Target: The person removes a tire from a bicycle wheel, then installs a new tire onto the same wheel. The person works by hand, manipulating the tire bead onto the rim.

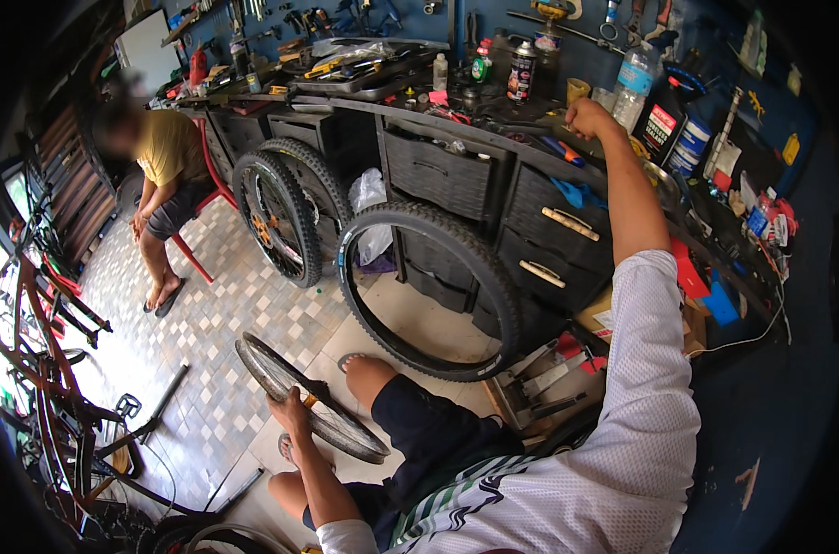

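My left hand [292,412] is closed around the middle of a bare bicycle wheel [346,432], its spoked rim carrying no tire. It is held tilted above the floor, beside my knees. My right arm stretches over the cluttered workbench. There my right hand [593,120] has its fingers curled together; whatever they hold, if anything, is too small to make out. Nearest to it are a yellowish cup [577,90] and a clear water bottle [634,85]. A loose black knobby tire [510,309] stands upright against the bench drawers, just beyond my knees.
Two wheels with tires [276,217] lean against the bench farther left. Another person [172,152] sits on a red chair [218,189]. Bicycle frames [46,369] crowd the left side. Spray cans [521,72], bottles and tools cover the bench; a cardboard box [599,319] sits below.
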A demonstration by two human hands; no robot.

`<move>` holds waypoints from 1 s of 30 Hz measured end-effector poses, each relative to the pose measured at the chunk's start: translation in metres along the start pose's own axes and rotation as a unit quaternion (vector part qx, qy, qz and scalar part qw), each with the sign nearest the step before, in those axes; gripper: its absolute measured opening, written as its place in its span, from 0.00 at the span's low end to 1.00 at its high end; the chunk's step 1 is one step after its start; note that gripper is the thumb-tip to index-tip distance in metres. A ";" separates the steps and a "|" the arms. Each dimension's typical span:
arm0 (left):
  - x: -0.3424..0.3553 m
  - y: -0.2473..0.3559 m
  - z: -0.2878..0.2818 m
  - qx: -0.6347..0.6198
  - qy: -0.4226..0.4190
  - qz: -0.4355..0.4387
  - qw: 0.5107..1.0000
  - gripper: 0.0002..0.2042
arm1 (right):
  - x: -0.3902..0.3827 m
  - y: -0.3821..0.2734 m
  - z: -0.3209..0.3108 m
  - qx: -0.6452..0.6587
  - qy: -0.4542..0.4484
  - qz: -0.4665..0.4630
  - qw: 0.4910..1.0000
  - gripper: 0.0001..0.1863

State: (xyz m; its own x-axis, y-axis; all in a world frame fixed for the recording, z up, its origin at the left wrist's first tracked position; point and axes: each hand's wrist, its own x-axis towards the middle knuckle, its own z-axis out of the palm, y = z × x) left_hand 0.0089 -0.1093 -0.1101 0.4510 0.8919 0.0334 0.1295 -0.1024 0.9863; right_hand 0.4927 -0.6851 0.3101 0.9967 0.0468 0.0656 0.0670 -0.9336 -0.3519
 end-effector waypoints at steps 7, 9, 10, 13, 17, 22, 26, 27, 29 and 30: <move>-0.008 0.024 0.006 0.067 -0.006 -0.024 0.997 0.27 | 0.021 0.057 0.025 0.024 0.052 -0.012 0.998 0.11; -0.009 0.024 0.005 0.076 0.005 -0.023 0.997 0.27 | 0.030 0.078 0.032 0.053 0.113 -0.062 0.990 0.11; -0.008 0.022 0.007 0.067 -0.001 -0.025 0.997 0.28 | 0.035 0.088 0.028 0.054 0.143 -0.085 0.985 0.12; -0.010 0.014 0.014 0.045 -0.021 -0.031 0.998 0.28 | 0.044 0.103 -0.001 0.077 0.209 -0.113 0.968 0.12; -0.001 0.005 -0.022 0.075 0.023 0.031 0.996 0.32 | 0.024 0.032 0.029 0.263 0.224 -0.163 0.924 0.12; -0.007 0.014 -0.018 0.097 -0.019 -0.018 0.995 0.32 | -0.057 -0.039 0.016 0.128 0.267 -0.236 0.926 0.22; -0.020 0.022 -0.001 0.106 -0.043 -0.015 0.993 0.27 | -0.135 -0.089 0.048 0.066 0.198 -0.257 0.944 0.39; -0.018 0.018 -0.004 0.117 -0.047 -0.022 0.992 0.27 | -0.139 -0.099 0.060 0.040 0.180 -0.270 0.945 0.39; -0.016 0.014 -0.014 0.144 -0.057 -0.041 0.987 0.27 | -0.133 -0.107 0.098 0.026 0.139 -0.308 0.941 0.38; -0.016 0.010 -0.018 0.142 -0.050 -0.037 0.988 0.27 | -0.131 -0.117 0.114 0.032 0.118 -0.334 0.935 0.36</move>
State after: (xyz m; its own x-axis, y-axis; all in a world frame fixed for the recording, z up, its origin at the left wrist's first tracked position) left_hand -0.0124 -0.1166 -0.0975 0.5141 0.8551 -0.0674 0.4022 -0.1710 0.8994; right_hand 0.3595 -0.5418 0.2366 0.6949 0.5238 0.4927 0.6803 -0.7010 -0.2141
